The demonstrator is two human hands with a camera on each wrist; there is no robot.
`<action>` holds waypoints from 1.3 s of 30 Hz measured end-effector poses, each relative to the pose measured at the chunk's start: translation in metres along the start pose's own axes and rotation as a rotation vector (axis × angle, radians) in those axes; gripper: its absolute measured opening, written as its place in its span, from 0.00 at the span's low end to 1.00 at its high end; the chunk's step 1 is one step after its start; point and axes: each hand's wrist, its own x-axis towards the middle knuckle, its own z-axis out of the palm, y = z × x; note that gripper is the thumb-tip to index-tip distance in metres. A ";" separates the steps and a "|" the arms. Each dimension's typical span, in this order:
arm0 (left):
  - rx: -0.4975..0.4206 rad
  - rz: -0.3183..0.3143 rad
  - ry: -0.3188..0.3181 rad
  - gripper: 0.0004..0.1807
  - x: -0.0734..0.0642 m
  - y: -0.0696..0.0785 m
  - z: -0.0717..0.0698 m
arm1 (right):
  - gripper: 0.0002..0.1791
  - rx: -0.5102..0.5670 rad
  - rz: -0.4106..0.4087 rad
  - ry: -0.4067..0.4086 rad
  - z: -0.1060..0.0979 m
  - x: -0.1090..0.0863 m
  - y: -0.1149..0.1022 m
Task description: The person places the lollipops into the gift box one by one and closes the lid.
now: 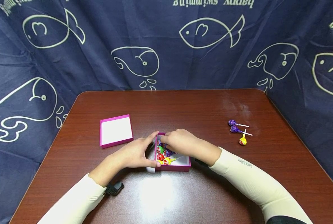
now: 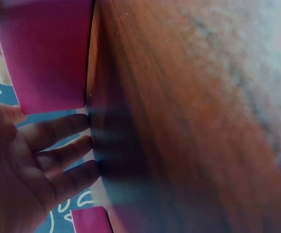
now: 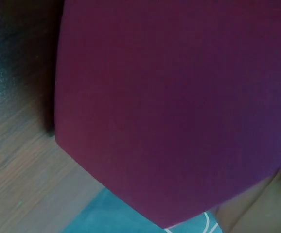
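A pink box point(image 1: 172, 168) with a white inside stands on the table and holds several lollipops in coloured wrappers, among them a yellow lollipop point(image 1: 167, 161) near its front. My left hand point(image 1: 135, 153) spans the box's left side with spread fingers, thumb at the near corner and index finger at the far one. In the left wrist view its other fingers point(image 2: 65, 155) stretch out fairly straight beside the box. My right hand point(image 1: 181, 142) reaches over the box, fingers bent down into its far part. Those fingertips are hidden, so any thing between them cannot be seen.
A pink lid point(image 1: 116, 130), white inside up, lies left of the box. Two purple lollipops point(image 1: 234, 128) and a single yellow lollipop point(image 1: 242, 140) lie at the table's right. Behind the brown table point(image 1: 172, 105) hangs a blue cloth point(image 1: 166, 37) with fish drawings.
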 end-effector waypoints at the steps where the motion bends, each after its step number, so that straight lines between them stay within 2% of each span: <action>1: 0.001 0.000 0.000 0.64 0.000 0.000 0.000 | 0.04 0.001 -0.002 0.007 0.000 -0.001 0.000; 9: 0.001 0.010 0.007 0.64 -0.001 -0.002 0.001 | 0.04 0.030 -0.006 0.062 -0.002 -0.006 0.000; 20: -0.004 0.024 0.015 0.63 0.000 -0.002 0.001 | 0.05 0.104 -0.029 0.040 -0.003 -0.011 0.001; 27: 0.005 0.012 0.016 0.63 0.000 0.000 0.000 | 0.06 0.171 -0.035 0.036 -0.005 -0.012 0.003; 39: -0.003 0.013 0.014 0.63 0.000 0.000 0.001 | 0.06 0.194 -0.033 0.036 -0.002 -0.011 0.003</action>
